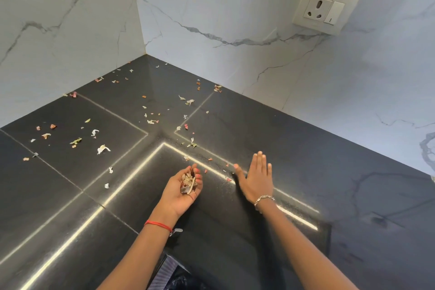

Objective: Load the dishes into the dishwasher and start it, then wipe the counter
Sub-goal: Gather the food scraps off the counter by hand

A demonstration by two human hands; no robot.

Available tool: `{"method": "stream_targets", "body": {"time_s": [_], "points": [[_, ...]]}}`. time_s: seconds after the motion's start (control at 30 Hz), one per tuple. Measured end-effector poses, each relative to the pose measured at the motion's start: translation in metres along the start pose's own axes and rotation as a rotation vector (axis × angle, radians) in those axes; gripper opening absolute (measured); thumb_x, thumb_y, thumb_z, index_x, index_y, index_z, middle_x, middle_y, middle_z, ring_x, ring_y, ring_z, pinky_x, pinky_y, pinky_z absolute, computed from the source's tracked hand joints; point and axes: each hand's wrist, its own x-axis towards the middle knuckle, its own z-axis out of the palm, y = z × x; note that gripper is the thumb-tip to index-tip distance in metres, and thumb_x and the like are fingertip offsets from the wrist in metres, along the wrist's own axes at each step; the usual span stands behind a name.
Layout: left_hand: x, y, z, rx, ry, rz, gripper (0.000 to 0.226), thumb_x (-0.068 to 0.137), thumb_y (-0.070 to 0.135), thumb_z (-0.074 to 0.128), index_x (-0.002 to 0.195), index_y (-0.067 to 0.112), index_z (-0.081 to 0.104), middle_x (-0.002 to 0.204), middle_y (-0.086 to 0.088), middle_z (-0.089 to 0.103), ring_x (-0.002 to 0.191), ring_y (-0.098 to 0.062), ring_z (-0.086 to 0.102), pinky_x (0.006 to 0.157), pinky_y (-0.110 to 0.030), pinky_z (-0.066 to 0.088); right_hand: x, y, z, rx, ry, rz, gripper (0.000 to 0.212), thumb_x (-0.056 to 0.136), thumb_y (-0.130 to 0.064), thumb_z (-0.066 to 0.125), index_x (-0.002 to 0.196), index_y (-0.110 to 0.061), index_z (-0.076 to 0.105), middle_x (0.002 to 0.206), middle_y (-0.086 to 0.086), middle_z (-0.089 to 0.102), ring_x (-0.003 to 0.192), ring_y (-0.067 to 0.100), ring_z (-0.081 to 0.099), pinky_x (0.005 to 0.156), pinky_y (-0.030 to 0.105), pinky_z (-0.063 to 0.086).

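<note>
The black stone counter (294, 153) fills a corner between two white marble walls. Vegetable scraps (102, 148) lie scattered over its left and middle parts, back to the corner. My left hand (186, 189) is palm up just above the counter, fingers curled round a small pile of collected scraps (188, 183). My right hand (256, 176) lies flat with straight fingers on the counter to the right, next to a few small red bits (228, 179). No dishes or dishwasher are in view.
A wall socket with a switch (326, 8) sits on the right wall above the counter. Bright strip-light reflections (131, 176) cross the counter. A black bag (181, 278) shows at the bottom edge between my arms.
</note>
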Motion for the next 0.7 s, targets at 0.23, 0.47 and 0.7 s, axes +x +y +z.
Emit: {"method": "stream_targets", "body": {"time_s": [0.23,0.47,0.7], "points": [[0.006,0.012,-0.003,-0.004,0.022,0.047,0.053,0.028,-0.006,0.087,0.073,0.003,0.06,0.061,-0.006,0.054,0.047,-0.014,0.054,0.043,-0.021,0.048,-0.018,-0.046,0.019,0.25,-0.083,-0.341,0.074,0.093,-0.058,0.018,0.149,-0.013,0.0,0.157,-0.002,-0.005,0.14,0.003,-0.011,0.115,0.022,-0.006],[0.003,0.013,0.004,0.023,0.08,0.056,0.004,0.075,0.012,0.051,0.072,0.009,0.049,0.058,-0.004,0.052,0.045,-0.012,0.051,0.042,-0.019,0.046,0.018,-0.06,0.019,0.057,-0.114,-0.401,0.065,0.099,-0.047,0.023,0.15,-0.012,0.004,0.158,0.002,-0.001,0.145,0.013,-0.005,0.116,0.029,-0.007],[0.002,0.019,-0.01,-0.001,0.103,0.036,0.015,0.081,0.009,0.057,0.071,0.01,0.045,0.057,-0.004,0.05,0.043,-0.012,0.05,0.042,-0.019,0.046,-0.015,-0.054,0.009,0.319,-0.269,-0.597,0.041,0.102,-0.026,0.032,0.142,-0.016,0.038,0.15,-0.009,0.028,0.135,-0.004,0.016,0.116,0.02,0.007]]}}
